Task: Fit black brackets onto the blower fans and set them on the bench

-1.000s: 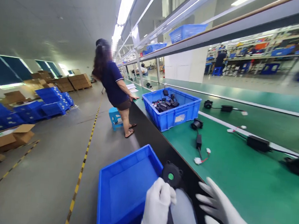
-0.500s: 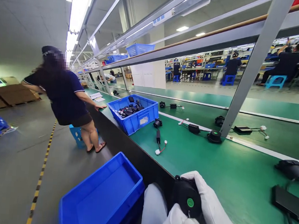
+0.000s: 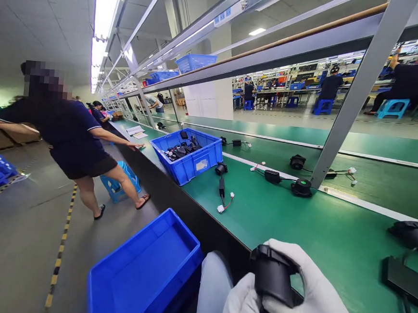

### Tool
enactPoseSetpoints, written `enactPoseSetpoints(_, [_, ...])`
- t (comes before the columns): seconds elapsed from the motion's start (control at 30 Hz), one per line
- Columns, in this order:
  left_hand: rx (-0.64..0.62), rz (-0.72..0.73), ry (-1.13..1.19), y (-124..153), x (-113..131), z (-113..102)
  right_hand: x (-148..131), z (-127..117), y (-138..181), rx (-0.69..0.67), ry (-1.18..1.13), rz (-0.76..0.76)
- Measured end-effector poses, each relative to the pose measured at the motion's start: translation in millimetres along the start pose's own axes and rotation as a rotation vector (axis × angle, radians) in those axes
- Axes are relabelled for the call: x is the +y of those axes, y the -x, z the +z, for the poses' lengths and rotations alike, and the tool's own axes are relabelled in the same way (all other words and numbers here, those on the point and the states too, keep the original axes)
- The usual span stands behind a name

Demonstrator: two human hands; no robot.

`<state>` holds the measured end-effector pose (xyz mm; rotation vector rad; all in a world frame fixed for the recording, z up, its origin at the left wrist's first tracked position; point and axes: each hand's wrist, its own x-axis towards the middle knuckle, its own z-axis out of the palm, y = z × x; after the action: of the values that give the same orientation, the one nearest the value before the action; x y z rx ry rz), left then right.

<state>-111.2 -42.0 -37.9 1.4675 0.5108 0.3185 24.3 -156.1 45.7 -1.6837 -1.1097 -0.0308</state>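
Both of my hands wear white gloves and are low at the front edge of the green bench. My right hand [image 3: 316,292] wraps round a black round housing [image 3: 274,277], thumb under it and fingers over the top. Its ridged side faces me, and a dark part hangs below it. Against its lower left side, my left hand [image 3: 242,304] is closed, its fingertips partly hidden behind it. Similar black units lie on the bench: one housing [image 3: 302,187] with a green dot, and another [image 3: 412,235] at the right, wired to a flat black box [image 3: 406,280].
A blue crate [image 3: 194,162] full of black units stands on the green bench [image 3: 348,225]. An open blue bin [image 3: 145,272] is below, left of my leg. A co-worker [image 3: 69,131] stands at the left by a blue stool [image 3: 120,183]. A metal post [image 3: 362,96] rises from the bench.
The housing in my hands has turned, so its green-dotted face no longer shows and its side does. My right hand has shifted its grip. The co-worker has stepped left.
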Motion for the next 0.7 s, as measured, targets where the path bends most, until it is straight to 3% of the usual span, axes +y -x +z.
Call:
enactPoseSetpoints(0.1, [-0.097,0.092,-0.009,-6,27,-1,-5,-9,-3,0.026,0.030,-0.215])
enactPoseSetpoints(0.2, [-0.093,0.156,-0.077,-6,52,-1,-12,-14,-8,-0.008,0.070,-0.307])
enactPoseSetpoints(0.33, [-0.061,0.005,-0.146,-15,72,8,-26,-11,-15,-0.088,0.268,-0.481])
enactPoseSetpoints(0.47, [0.000,-0.047,0.048,-18,77,23,-18,-2,-7,-0.017,0.481,-0.668])
enactPoseSetpoints(0.57, [-0.072,-0.041,0.134,-13,72,24,14,2,12,0.085,0.399,-0.608])
enactPoseSetpoints(0.63, [-0.188,-0.026,0.162,-11,65,18,36,2,24,0.133,0.331,-0.501])
enactPoseSetpoints(0.7, [-0.328,-0.010,0.165,-13,57,9,47,-2,31,0.162,0.317,-0.494])
